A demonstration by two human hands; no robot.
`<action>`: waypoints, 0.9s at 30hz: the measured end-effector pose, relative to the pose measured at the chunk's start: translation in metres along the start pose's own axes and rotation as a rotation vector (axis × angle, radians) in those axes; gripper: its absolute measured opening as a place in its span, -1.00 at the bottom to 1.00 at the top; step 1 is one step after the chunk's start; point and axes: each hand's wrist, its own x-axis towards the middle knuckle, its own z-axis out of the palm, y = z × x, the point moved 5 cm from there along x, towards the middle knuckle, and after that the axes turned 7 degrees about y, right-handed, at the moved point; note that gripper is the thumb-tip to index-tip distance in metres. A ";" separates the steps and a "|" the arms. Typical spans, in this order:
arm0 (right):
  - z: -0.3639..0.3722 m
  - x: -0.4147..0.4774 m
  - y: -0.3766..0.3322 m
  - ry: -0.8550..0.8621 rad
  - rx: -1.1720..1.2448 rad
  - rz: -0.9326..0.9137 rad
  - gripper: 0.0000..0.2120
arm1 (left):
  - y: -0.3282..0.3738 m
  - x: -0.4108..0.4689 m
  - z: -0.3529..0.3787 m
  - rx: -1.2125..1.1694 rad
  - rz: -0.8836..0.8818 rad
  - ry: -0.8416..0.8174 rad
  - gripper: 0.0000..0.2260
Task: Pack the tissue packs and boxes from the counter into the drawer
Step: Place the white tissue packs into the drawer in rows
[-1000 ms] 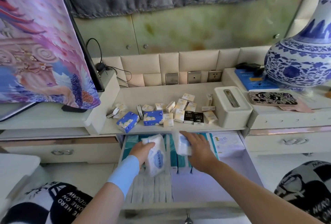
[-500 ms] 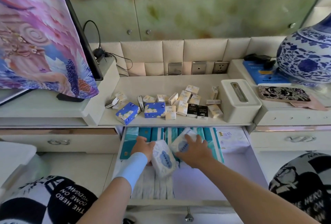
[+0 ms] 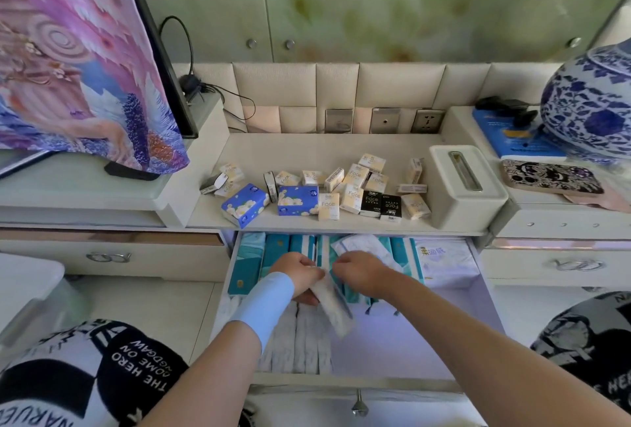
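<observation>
The cream counter (image 3: 307, 153) before me fills mid-frame, scattered with small cream tissue packs (image 3: 355, 175) and two black packs (image 3: 370, 203). Two blue boxes (image 3: 244, 200) lie toward its left. A white tissue holder (image 3: 467, 187) stands at its right end.

left hand (image 3: 297, 276): white pack (image 3: 334, 312) turned edge-on | right hand (image 3: 362, 273): shifted left, now just beside left hand

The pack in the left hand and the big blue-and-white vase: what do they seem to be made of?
Pack: likely thin, soft plastic film, white and slightly glossy; it hangs limp and creased from the left hand. Vase: probably glazed ceramic; it has a smooth surface with a painted blue pattern and a soft shine.
</observation>
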 end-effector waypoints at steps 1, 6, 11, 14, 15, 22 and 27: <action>0.007 -0.004 -0.005 -0.147 0.112 0.018 -0.58 | 0.003 -0.001 0.002 -0.021 -0.006 -0.003 -0.82; 0.021 -0.018 0.006 -0.155 -0.076 -0.028 -0.54 | 0.008 -0.006 0.021 -0.022 0.104 -0.119 -0.73; 0.019 -0.037 0.049 -0.198 -0.415 0.095 -0.70 | -0.011 -0.005 0.037 0.669 0.396 -0.094 -0.72; 0.034 -0.042 0.056 -0.131 -0.494 0.102 -0.69 | -0.027 -0.007 0.043 0.997 0.533 -0.124 -0.57; 0.041 -0.040 0.057 -0.118 -0.497 0.099 -0.67 | -0.031 -0.008 0.044 1.021 0.551 -0.132 -0.52; 0.099 -0.042 0.038 -0.419 0.492 0.435 -0.64 | -0.038 -0.013 0.042 0.929 0.625 -0.053 -0.53; 0.070 -0.026 0.032 -0.131 -0.026 0.155 -0.67 | -0.043 -0.015 0.049 0.962 0.829 -0.011 -0.59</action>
